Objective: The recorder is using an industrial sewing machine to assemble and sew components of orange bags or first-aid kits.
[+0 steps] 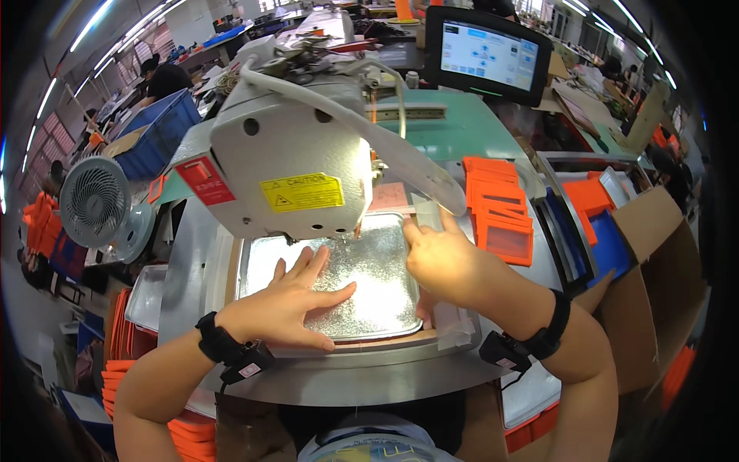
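Note:
A silver, foil-like rectangular panel (pixel 369 269) with rounded corners and a pale rim lies flat in a frame under the head of a grey industrial sewing machine (pixel 285 146). Spread across the panel's left part, my left hand (pixel 296 300) is open, with its fingers apart. At the panel's right edge, my right hand (pixel 439 258) is closed, with bent fingers against the rim. Part of its grip is hidden by the hand itself. The needle area sits above the panel's far side, partly hidden by the machine head. Each wrist wears a black strap with a small device.
Orange rectangular frames (pixel 500 208) are piled right of the machine, beside a cardboard box (pixel 647 285). A touch screen (pixel 489 54) stands behind. At left are a fan (pixel 96 200), a blue crate (pixel 158 135) and a stack of orange pieces (pixel 119 331).

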Demonstrator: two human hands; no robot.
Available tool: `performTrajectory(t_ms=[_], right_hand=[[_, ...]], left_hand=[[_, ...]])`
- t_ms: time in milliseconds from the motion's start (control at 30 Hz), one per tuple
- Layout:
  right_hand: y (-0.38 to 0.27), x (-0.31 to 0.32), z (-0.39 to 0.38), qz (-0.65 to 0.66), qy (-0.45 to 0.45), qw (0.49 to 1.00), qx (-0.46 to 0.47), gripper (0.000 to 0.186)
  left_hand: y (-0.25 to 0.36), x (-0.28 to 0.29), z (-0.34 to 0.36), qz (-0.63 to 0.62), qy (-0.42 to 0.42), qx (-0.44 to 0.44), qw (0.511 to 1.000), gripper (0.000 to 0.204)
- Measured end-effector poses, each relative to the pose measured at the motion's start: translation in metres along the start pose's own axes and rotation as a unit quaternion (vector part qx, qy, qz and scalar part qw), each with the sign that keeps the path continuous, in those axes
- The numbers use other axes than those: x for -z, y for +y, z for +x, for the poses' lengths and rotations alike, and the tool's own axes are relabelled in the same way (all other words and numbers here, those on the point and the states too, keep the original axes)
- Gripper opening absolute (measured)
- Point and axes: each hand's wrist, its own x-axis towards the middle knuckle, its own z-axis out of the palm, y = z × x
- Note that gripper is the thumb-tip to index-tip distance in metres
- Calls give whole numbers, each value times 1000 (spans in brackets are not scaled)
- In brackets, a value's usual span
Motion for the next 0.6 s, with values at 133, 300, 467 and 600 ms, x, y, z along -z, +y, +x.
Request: performTrajectory(t_ms=[133,300,467,600], right_hand=[[2,-12,-3,-28,16,999,-9,91],[8,-12,-10,-5,6,1000,-5,121],[9,-13,-9,9,20,1000,13,118],[13,-19,-11,46,57,997,27,115]], left_hand=[[-1,-2,-2,-1,5,-4,1000,89],[13,12,2,26,-26,7,999,87],[20,18,4,41,-50,26,998,86],[18,13,3,-2,-37,22,999,90]])
